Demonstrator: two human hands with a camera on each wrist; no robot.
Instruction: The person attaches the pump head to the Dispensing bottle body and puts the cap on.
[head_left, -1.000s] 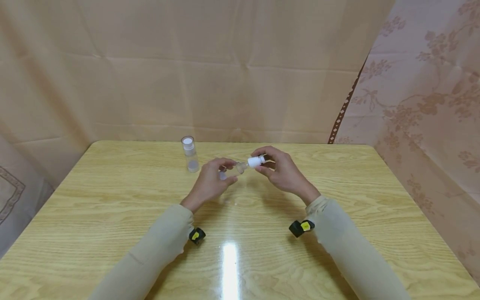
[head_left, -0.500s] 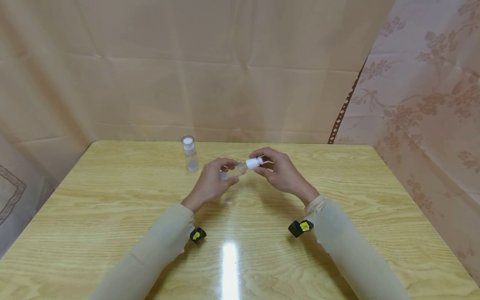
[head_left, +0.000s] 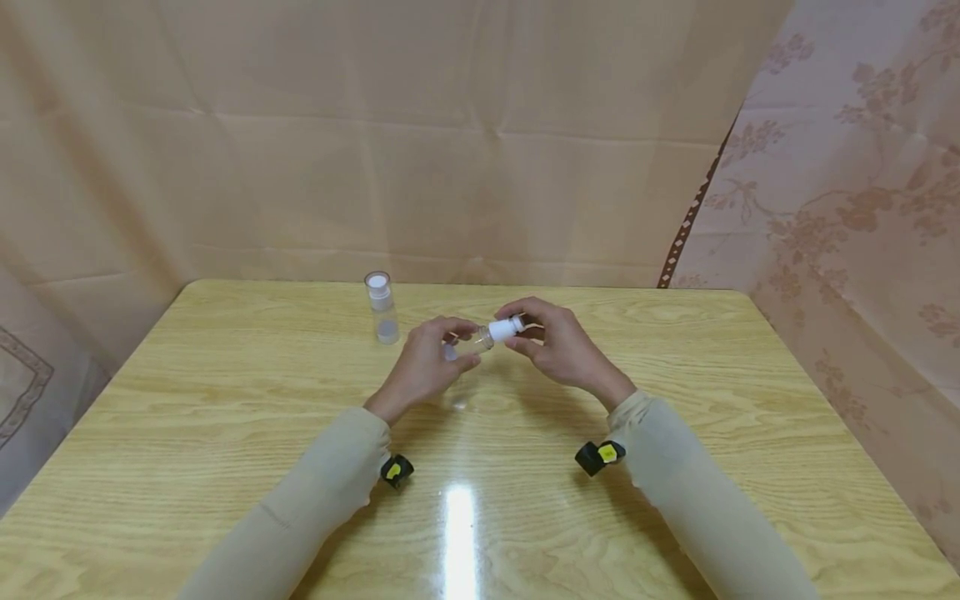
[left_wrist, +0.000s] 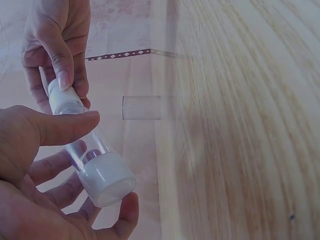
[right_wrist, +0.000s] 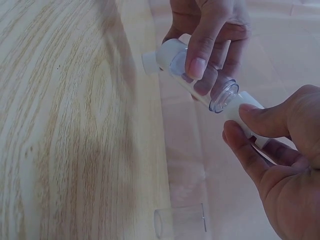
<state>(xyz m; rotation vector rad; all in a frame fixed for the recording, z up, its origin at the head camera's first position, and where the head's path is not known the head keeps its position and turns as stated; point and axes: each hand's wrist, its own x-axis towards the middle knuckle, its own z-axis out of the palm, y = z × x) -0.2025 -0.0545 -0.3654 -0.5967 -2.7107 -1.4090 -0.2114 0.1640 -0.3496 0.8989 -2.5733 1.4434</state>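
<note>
My left hand (head_left: 429,362) holds a clear bottle (right_wrist: 195,80) with a white base, thumb and fingers around its body. The bottle lies tilted above the table, its threaded mouth toward the right hand. My right hand (head_left: 558,342) pinches a white pump head (head_left: 506,328) between thumb and fingers. In the right wrist view the pump head's lower end is right at the bottle's mouth; I cannot tell whether the threads are engaged. A second bottle (head_left: 383,312), with a white pump and a clear cap over it, stands upright behind the left hand.
In the left wrist view a loose clear cap (left_wrist: 141,108) stands near the far edge of the wooden table (head_left: 225,433). Beige curtain cloth (head_left: 420,167) hangs behind the table, and flowered cloth (head_left: 847,250) covers the right side.
The pump head has moved left and slightly down toward the bottle's mouth, closing the gap between them. The left hand has shifted slightly right with the bottle.
</note>
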